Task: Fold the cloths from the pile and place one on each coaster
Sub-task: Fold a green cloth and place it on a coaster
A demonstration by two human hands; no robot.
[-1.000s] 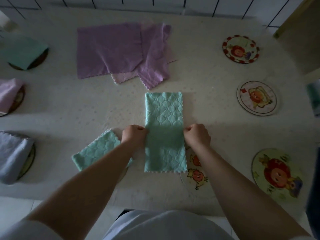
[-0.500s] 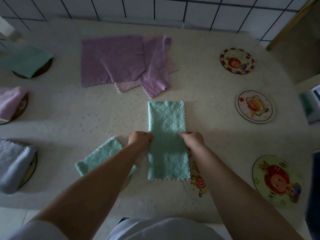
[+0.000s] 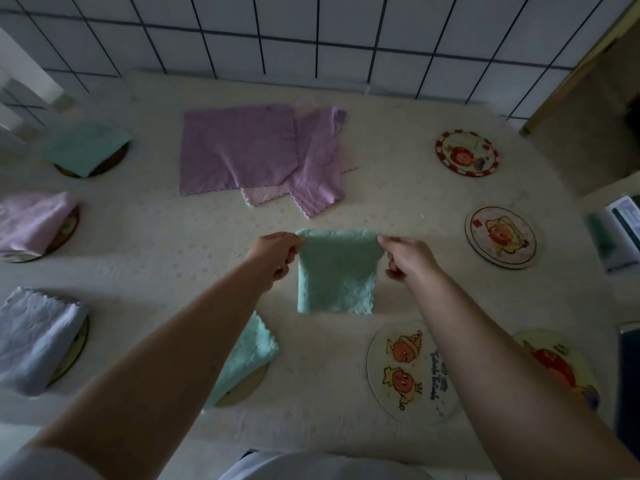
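The green cloth [image 3: 336, 271] hangs folded double above the table [image 3: 173, 258], soft and waffle-textured, its scalloped edges not quite matched at the bottom. The left hand [image 3: 273, 252] and right hand [image 3: 408, 256] each have their fingers pinched on a top corner. If either pinch slips, I'd expect the fold to fall open before reaching the bare coaster [image 3: 412, 372] just below.

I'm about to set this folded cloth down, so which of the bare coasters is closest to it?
The coaster with two orange cartoon figures, just below the green cloth; the other three bare coasters lie farther right.
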